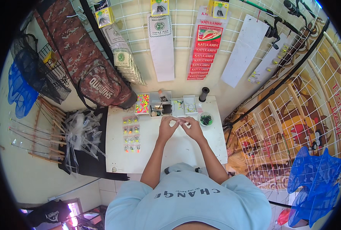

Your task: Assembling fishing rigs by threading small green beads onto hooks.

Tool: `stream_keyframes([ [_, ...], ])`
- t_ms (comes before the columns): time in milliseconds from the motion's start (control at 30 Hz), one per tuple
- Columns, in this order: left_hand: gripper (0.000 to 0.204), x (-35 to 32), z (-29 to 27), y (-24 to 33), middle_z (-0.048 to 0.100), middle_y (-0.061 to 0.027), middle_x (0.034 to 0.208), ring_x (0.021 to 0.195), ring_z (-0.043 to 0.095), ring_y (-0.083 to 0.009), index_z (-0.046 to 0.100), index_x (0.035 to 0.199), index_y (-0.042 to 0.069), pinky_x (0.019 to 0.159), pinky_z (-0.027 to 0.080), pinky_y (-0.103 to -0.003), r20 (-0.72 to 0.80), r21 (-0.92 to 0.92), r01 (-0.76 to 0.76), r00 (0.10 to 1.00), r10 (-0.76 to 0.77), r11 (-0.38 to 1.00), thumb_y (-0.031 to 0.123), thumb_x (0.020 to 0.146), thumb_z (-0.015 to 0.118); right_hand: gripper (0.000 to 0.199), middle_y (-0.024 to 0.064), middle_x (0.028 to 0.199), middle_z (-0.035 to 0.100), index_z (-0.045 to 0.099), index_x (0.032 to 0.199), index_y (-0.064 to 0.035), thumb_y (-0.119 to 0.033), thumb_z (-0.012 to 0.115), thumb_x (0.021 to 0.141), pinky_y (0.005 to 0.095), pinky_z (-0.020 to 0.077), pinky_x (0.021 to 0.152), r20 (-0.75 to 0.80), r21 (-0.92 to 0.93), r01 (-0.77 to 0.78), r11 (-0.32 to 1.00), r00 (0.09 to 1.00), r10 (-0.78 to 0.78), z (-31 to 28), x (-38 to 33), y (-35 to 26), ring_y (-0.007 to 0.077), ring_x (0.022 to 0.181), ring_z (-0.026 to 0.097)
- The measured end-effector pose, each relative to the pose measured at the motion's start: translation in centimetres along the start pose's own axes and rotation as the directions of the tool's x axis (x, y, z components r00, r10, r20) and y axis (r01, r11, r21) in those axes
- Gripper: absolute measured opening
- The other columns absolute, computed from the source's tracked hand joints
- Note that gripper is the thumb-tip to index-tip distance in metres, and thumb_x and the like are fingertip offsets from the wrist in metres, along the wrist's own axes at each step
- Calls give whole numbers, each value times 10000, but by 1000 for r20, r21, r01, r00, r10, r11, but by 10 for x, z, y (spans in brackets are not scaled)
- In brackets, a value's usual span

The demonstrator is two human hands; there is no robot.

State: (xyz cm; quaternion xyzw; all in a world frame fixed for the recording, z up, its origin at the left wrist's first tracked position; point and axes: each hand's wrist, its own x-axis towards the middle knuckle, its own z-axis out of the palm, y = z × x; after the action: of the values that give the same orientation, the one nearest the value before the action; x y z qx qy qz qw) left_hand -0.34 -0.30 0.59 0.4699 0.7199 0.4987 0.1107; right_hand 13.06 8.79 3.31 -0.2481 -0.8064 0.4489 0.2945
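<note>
My left hand (168, 127) and my right hand (192, 128) meet fingertip to fingertip over the white table (170, 157). The fingers of both are pinched together; whatever they hold is too small to make out. Just beyond them stand a grey compartment tray (168, 94) with a small bottle (162, 96) and dark items, and a white box (190, 100) with thin, wiry pieces in it. A round tub (206, 119) of dark green bits sits beside my right hand. Left of my left hand lie several small clear packets (131, 129) in rows, with yellow and orange pieces inside.
A box of bright orange and yellow beads (142, 103) stands at the table's back left, a black cylinder (204, 94) at its back right. A camouflage rod bag (97, 76) leans by the left corner. Packets and fishing reels (272, 32) hang on the wall grid.
</note>
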Motion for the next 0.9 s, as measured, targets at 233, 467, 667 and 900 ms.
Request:
stream_keyframes([
  [233,108,2,-3,2,675,-35,899,936,553,-225,698,861,93,794,452,-345,15,2,-13,1000,13,1000,176,795,720,226,109,911,697,705,1042,-91,-203,664,850,344,516,707,2,-43,-82,996,997,82,0,3,-1,244,871,630],
  [467,103,2,-5,15,671,-37,875,950,553,-236,693,825,83,864,447,-351,30,57,-27,999,25,998,167,775,726,152,90,831,686,720,877,-77,-184,686,775,347,501,697,-144,-88,-140,986,981,126,13,1,11,244,804,625],
  [667,102,4,2,13,654,-48,853,945,554,-257,673,747,95,813,424,-388,-95,300,-52,992,84,952,185,738,719,218,110,778,666,660,757,-35,-244,712,720,373,494,695,-237,-113,-246,963,948,214,20,6,15,267,765,616],
  [900,344,18,-7,20,598,-71,1081,1053,502,-305,585,1027,74,927,399,-409,-16,170,-224,973,230,960,81,708,716,213,117,753,669,654,732,-15,-219,710,705,359,506,683,-214,-167,-173,971,967,135,11,21,17,277,751,644],
])
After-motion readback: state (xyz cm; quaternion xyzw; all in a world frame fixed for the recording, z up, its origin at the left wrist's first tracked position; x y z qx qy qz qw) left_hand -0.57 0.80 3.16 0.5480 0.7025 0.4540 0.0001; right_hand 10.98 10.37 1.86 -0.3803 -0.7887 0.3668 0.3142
